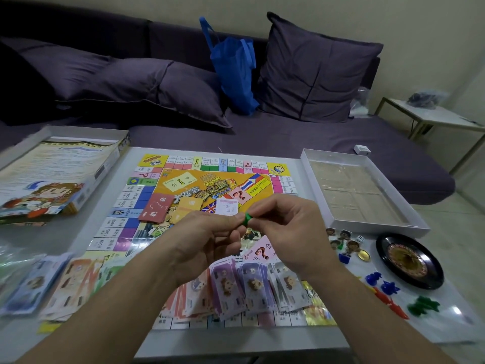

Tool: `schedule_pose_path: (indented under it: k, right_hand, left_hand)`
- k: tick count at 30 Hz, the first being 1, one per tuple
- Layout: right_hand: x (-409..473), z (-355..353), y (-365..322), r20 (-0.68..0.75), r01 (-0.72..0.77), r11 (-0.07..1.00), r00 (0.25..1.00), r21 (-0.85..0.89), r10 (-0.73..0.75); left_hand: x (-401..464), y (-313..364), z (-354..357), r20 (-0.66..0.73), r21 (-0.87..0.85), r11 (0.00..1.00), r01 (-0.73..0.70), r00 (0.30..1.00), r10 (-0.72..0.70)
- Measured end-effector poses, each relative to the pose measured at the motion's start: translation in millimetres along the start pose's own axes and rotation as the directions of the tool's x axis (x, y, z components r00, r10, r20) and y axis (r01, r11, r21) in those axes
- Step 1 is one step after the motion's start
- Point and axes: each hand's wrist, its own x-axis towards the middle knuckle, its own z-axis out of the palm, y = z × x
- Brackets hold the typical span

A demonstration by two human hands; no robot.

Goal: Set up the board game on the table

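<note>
Above the game board (183, 185), both my hands pinch one small green piece (246, 219) between their fingertips.

Behind the board runs the dark purple sofa (288, 143) with its cushions and a blue bag (233, 69); the board itself lies flat on the white table (236, 340). Left of the board sits the box lid (52, 177) with the rule sheet in it, and right of the board the open white box tray (362, 195). Near the board's right corner rests the black roulette wheel (409, 261). Paper money (249, 287) fans across the board's near edge, under my wrists. Over the board's middle, my left hand (207, 240) and right hand (286, 232) meet, thumbs and forefingers closed on the green piece, held clear of the board.
</note>
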Motion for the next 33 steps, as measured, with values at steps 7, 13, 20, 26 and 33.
schedule_pose_path:
  k: [7,13,20,26,33]
  right_hand:
    - [1.1,5.1,-0.1,-0.062,0.042,0.998,0.997,0.050,-0.039]
    - [1.8,7.2,-0.9,-0.111,0.014,0.998,0.994,0.065,-0.007]
    - [0.6,2.1,-2.4,-0.086,-0.018,0.998,0.996,0.057,0.022]
    - [14.0,-14.9,1.1,0.000,-0.083,0.985,0.996,-0.153,0.084]
    - [32.1,-67.0,32.3,-0.278,-0.263,0.793,0.953,-0.549,0.124]
  left_hand:
    - [-2.7,-3.4,5.8,-0.013,-0.167,0.985,0.033,0.999,-0.035]
    - [-0.2,-5.9,8.2,-0.010,-0.163,0.987,-0.009,1.000,0.007]
    - [2.0,-5.0,5.2,-0.012,-0.070,0.997,-0.010,1.000,0.009]
    - [12.0,-8.7,5.4,-0.020,-0.048,0.997,-0.056,0.998,0.056]
    - [19.1,-12.6,4.7,-0.045,-0.104,0.991,-0.081,0.996,0.077]
